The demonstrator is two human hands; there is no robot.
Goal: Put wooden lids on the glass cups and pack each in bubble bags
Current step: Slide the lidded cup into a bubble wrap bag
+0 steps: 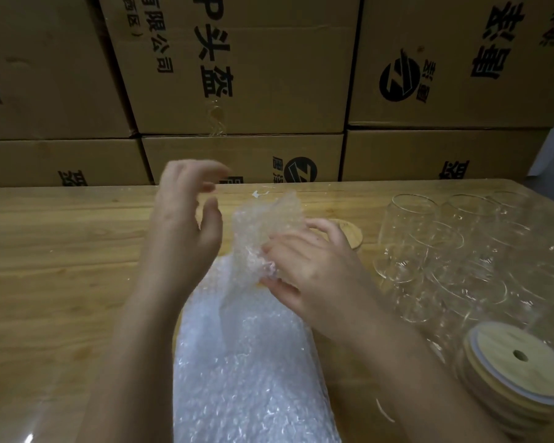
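— Item in hand?
— Clear crumpled bubble bag (266,225), over the white pile of flat bubble bags (247,362), mid light wooden surface (61,251). My right hand (311,266) grips its side; contents unclear.
— Left hand?
— My left hand (186,215): fingers spread, holding nothing, just beside. Advice: open the mouth wide, support underneath.

Printed cardboard boxes (237,75) stacked behind; wooden table (61,251) below.
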